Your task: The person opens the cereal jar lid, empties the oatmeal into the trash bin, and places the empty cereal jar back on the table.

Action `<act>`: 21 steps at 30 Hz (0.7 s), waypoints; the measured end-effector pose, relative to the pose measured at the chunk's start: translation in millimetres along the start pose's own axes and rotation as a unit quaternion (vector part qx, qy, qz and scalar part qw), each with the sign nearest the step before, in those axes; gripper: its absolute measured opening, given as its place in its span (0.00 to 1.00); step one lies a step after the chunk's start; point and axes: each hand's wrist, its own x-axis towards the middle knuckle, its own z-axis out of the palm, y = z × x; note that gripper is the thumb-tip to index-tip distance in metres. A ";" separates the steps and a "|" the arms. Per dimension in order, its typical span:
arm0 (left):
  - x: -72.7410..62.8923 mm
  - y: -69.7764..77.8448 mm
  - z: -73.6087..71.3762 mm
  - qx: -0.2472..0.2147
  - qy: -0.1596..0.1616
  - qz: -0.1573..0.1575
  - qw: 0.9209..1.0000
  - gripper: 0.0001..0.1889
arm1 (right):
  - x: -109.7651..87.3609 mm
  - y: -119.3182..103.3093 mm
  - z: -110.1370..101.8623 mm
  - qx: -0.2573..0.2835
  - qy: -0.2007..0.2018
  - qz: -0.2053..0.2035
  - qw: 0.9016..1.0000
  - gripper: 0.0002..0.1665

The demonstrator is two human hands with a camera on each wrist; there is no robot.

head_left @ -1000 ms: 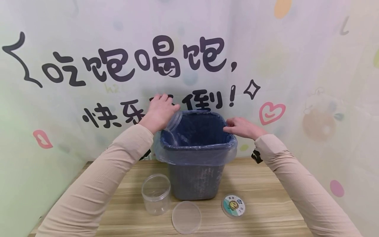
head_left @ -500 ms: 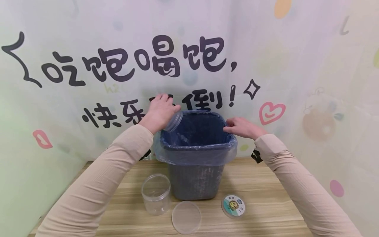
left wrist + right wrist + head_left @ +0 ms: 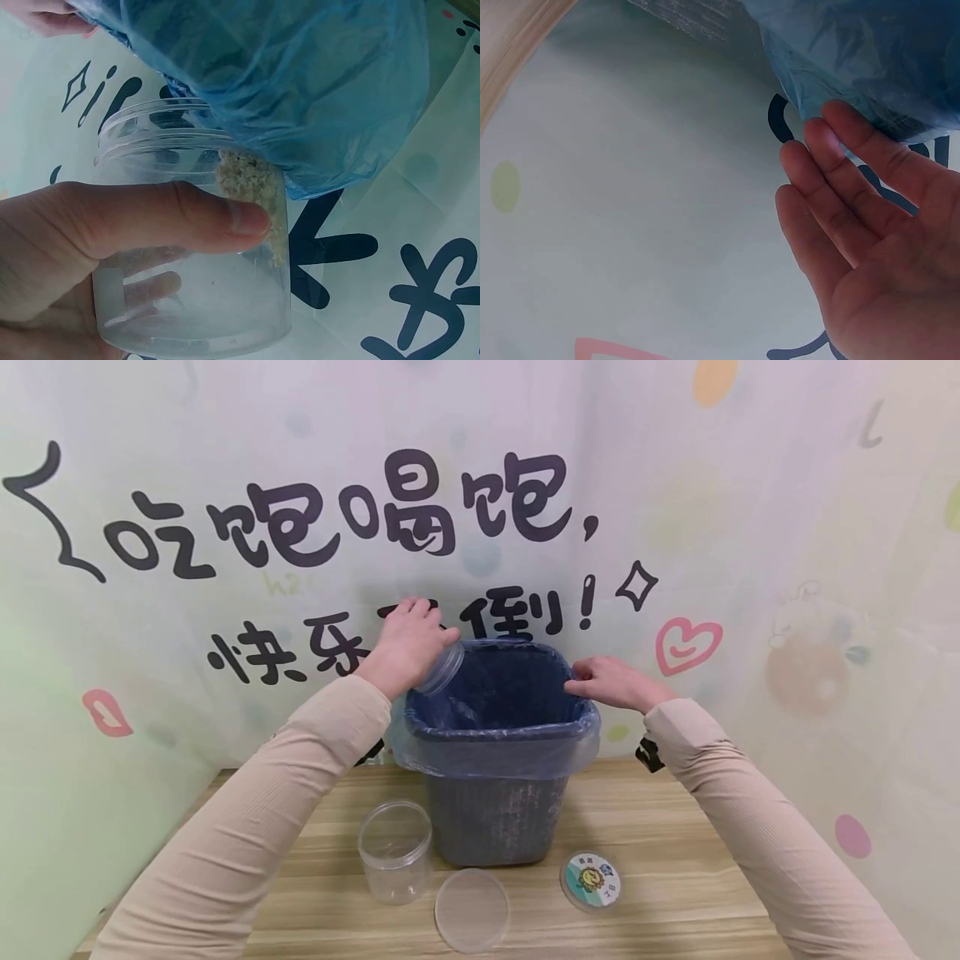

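Note:
In the head view my left hand (image 3: pixel 411 643) grips a clear plastic jar (image 3: pixel 442 670), tilted at the left rim of a dark trash can (image 3: pixel 495 818) lined with a blue bag (image 3: pixel 498 758). The left wrist view shows my thumb across the jar (image 3: pixel 195 292). A pale, crumbly clump (image 3: pixel 251 180) sits inside near its threaded mouth. My right hand (image 3: pixel 618 682) holds the can's right rim, with the thumb over the edge. Its fingers (image 3: pixel 847 202) lie outside against the bag in the right wrist view, where the thumb is hidden.
An open clear jar (image 3: pixel 396 852) stands on the wooden table (image 3: pixel 675 843) left of the can. In front lie a clear lid (image 3: pixel 472 910) and a round lid with a printed label (image 3: pixel 592 881). A printed cloth wall (image 3: pixel 750 568) rises close behind.
Both hands stay in nearly the same place, the jar still tilted at the rim. A pale streak seen below the jar's mouth a second ago is gone.

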 end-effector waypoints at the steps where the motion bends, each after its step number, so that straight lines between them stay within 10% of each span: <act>1: 0.1 0.3 0.0 0.001 0.000 0.000 1.000 0.26 | 0.3 0.2 0.0 0.000 -0.001 0.000 1.000 0.13; 21: 0.7 3.1 -0.9 0.015 -0.001 0.002 1.000 0.27 | 0.4 1.9 0.1 -0.002 -0.001 -0.003 1.000 0.13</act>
